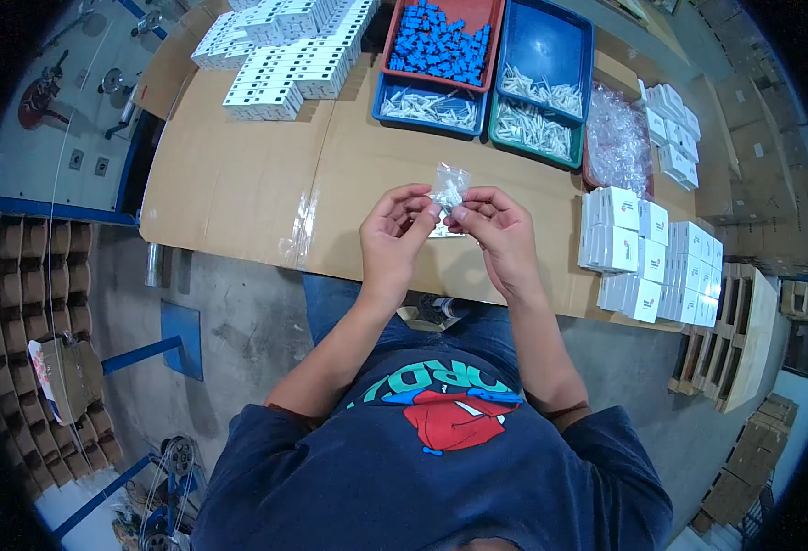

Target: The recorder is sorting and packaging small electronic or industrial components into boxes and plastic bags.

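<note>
A: Where is the little clear bag (454,176) now?

B: Between the two hands, gripped from both sides — fingers of the left hand (392,234) pinch its left edge, those of the right hand (511,241) its right. Small white parts (446,198) seem to sit low in it.

A: Is its mouth sealed?

B: Too small to tell. If it's open, a tilt or a loosened thumb could spill the parts; pulling too hard both ways might split the thin film.

A: What's just below the fingers?

B: A white item (444,231), mostly hidden, near the front edge of the cardboard-covered worktop (349,165). A dropped part could be hard to spot there, or roll off.

A: And farther out?

B: Ahead of the fingers, a blue tray (379,108) and a green tray (551,159) hold white pieces. Right of the right fingers stand stacked white boxes (620,234) — a wide swing of that arm could topple them.
</note>
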A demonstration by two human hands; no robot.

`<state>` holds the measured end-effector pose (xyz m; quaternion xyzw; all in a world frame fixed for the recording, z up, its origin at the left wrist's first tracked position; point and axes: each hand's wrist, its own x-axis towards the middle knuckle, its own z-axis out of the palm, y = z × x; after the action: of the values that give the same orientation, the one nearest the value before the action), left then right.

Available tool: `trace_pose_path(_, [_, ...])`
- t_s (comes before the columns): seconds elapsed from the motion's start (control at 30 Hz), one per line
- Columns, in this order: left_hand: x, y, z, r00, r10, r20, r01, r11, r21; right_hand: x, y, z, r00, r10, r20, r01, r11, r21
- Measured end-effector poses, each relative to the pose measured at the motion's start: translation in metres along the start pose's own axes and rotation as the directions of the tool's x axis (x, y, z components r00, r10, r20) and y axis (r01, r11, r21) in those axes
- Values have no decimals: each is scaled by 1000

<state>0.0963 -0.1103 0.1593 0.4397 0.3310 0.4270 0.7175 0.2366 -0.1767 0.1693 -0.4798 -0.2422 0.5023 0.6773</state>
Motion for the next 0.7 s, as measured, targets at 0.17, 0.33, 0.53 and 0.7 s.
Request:
trace_pose_path(0.17, [1,-7,-5,999,-20,39,20,1000,10,0,1,-1,1000,20,-12,-20,1000,-2])
trace_pose_path(0.33, [1,-6,-9,995,-45,86,41,998,44,-2,3,-2,1000,-21,15,22,999,-41])
trace_pose_path(0.53, [7,1,-6,999,-34,37,34,999,2,-4,3,-2,997,-4,76,7,999,-35])
trace_pose_path(0.7, [5,0,-8,998,-41,38,42,998,-35,-3,3,0,998,-23,51,25,999,-37])
